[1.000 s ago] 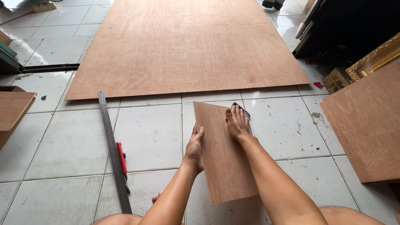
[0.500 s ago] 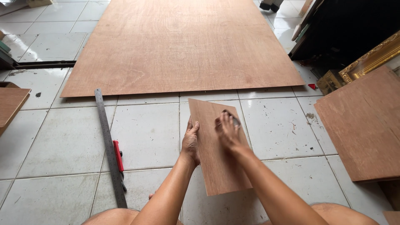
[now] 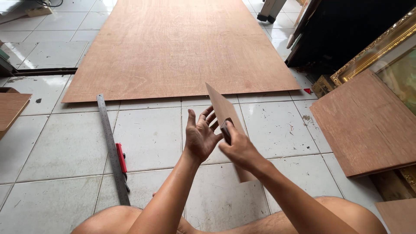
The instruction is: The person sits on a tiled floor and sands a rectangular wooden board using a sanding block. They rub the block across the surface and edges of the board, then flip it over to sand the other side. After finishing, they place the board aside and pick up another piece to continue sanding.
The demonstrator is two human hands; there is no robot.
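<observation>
White floor tiles [image 3: 151,134] spread out under you, with a big plywood sheet [image 3: 182,47] lying flat just ahead. You've got a small plywood panel [image 3: 222,108] tipped up on edge above the tiles, right in front of your knees. Your right hand [image 3: 239,148] is pinched closed on its near edge, thumb on top. Your left hand [image 3: 201,134] stands open beside it, fingers spread, palm facing the panel and touching or very nearly touching its face; I can't tell which. Off to your left a long steel ruler [image 3: 112,147] lies on the tiles with a red-handled cutter [image 3: 122,159] just beside it. To your right another plywood board [image 3: 368,121] rests near a gilded picture frame [image 3: 372,54].
</observation>
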